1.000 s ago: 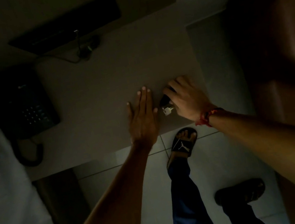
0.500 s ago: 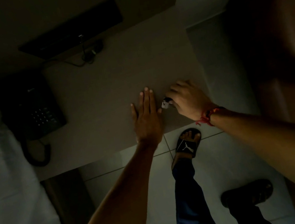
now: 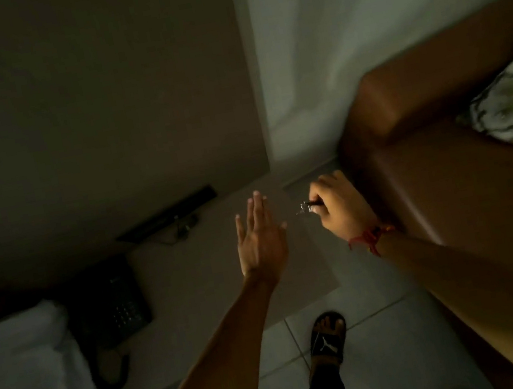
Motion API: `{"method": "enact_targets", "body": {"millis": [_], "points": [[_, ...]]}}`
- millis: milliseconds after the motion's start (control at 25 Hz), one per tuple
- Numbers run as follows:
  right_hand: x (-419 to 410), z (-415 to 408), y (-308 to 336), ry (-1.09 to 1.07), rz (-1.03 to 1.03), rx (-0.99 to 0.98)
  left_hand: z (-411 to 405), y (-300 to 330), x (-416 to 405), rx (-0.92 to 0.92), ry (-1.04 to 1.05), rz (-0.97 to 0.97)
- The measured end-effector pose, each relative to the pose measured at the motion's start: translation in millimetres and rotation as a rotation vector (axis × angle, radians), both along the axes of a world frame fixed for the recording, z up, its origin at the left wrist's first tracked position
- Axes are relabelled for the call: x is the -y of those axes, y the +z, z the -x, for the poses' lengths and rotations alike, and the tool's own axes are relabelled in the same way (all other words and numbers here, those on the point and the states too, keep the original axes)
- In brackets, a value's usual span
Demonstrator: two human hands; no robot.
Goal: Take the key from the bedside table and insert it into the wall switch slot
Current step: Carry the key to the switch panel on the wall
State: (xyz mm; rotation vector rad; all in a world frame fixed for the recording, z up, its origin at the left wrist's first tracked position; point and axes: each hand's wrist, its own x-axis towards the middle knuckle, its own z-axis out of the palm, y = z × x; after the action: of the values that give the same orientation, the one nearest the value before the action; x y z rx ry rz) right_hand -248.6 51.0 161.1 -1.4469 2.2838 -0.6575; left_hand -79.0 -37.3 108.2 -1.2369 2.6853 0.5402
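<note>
While the room lies dim, the right hand [image 3: 341, 208] pinches the small silvery key [image 3: 306, 208] between closed fingers, held above the bedside table [image 3: 204, 292] near its 2 o'clock corner. The left hand [image 3: 261, 239] hovers flat, fingers straight and together. At 9 o'clock sits a dark keypad telephone [image 3: 113, 305]; a smooth brown sofa [image 3: 449, 167] crowds 3 o'clock. No writing is legible.

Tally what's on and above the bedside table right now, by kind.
Telephone: 1, on the table
Key: 1, held in the right hand
Hands: 2, the left hand open and flat
Total: 4
</note>
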Motion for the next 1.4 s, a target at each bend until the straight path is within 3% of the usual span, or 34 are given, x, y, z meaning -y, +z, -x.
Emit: {"method": "enact_targets", "body": {"millis": [280, 560, 920, 1400], "points": [[-37, 103, 206, -0.327, 0.2, 0.147, 139, 198, 9, -0.159, -0.241, 0.158], [-154, 192, 423, -0.541, 0.407, -0.082, 286, 428, -62, -0.423, -0.525, 0.308], [-419, 220, 619, -0.818, 0.508, -0.413, 373, 635, -303, -0.732, -0.904, 0.381], [-770, 190, 736, -1.108, 0.531, -0.674, 412, 758, -644, -0.996, -1.211, 0.439]]}}
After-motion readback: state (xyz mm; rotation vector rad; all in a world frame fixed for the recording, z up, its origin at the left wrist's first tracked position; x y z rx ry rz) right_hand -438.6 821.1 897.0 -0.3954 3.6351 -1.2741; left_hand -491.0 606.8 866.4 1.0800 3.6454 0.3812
